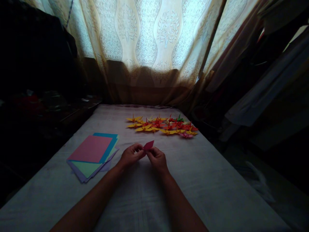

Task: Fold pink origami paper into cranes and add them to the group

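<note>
A small piece of folded dark pink paper (149,145) is held between my two hands, a little above the cloth-covered table. My left hand (131,155) pinches its left side with thumb and fingers. On its right side, my right hand (157,158) grips the lower edge. The paper's upper part points up and to the right; its lower part is partly hidden by my fingers. Beyond my hands, several folded paper cranes (158,123) in yellow, red, orange, green and pink stand in rows. To the left lies a stack of square paper sheets (90,149), pink on top.
A pale cloth covers the table (193,180). Patterned curtains (149,38) hang before a bright window at the back. Dark clutter (55,100) stands along the left side, and hanging clothes (260,87) are on the right.
</note>
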`<action>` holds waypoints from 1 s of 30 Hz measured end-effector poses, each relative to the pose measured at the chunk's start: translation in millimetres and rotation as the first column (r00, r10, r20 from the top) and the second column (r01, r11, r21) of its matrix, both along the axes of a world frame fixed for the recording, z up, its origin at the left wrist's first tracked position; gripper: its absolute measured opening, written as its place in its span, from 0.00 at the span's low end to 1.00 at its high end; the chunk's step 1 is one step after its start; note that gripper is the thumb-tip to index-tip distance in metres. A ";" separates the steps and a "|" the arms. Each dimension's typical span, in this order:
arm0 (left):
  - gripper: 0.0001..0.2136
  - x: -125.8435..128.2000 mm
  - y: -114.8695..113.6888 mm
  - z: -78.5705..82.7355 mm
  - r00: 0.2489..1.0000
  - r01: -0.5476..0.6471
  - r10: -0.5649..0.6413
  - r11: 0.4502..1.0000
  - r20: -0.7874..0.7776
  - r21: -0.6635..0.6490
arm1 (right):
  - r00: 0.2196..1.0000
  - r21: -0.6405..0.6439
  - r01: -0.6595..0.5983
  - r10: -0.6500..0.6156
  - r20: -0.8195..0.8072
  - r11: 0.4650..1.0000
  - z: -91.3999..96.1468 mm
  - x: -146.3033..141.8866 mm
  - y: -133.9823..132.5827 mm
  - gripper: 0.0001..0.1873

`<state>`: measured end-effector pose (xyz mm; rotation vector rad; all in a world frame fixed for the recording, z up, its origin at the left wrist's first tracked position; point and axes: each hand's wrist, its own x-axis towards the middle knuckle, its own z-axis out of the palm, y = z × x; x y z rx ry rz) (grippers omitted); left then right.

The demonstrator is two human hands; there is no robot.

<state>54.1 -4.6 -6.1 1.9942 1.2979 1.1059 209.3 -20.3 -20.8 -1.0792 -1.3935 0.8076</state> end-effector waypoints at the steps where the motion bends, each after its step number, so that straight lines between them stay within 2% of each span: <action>1: 0.12 -2.1 -2.0 4.2 1.000 -0.003 0.003 1.000 -0.016 0.019 | 1.000 0.009 -0.004 0.003 0.013 1.000 0.5 1.0 -0.9 0.12; 6: 0.08 -12.5 -9.0 26.2 0.994 0.015 -0.001 0.992 -0.110 0.127 | 0.987 0.165 -0.011 -0.016 0.162 0.986 10.4 3.4 -3.7 0.10; 10: 0.07 -17.4 -10.0 31.7 0.983 0.047 -0.010 0.978 -0.184 0.201 | 0.935 0.268 -0.033 -0.065 0.349 0.963 21.5 4.4 -1.1 0.10; 15: 0.08 -25.5 -13.0 16.0 0.954 0.067 0.026 0.953 -0.298 0.296 | 0.837 0.275 -0.125 -0.048 0.546 0.953 15.3 8.7 -1.3 0.13; 20: 0.08 -37.1 -23.7 -4.7 0.890 0.143 0.010 0.944 -0.456 0.298 | 0.706 0.258 -0.289 0.023 0.708 0.922 3.8 15.1 -16.5 0.13; 25: 0.07 -48.3 -35.4 -4.2 0.814 0.243 -0.052 0.935 -0.578 0.259 | 0.580 0.250 -0.409 0.039 0.813 0.877 1.4 15.8 -23.4 0.10; 30: 0.10 -51.0 -39.8 -2.6 0.766 0.281 -0.029 0.914 -0.642 0.293 | 0.564 0.204 -0.400 0.064 0.823 0.893 0.0 12.7 -22.2 0.10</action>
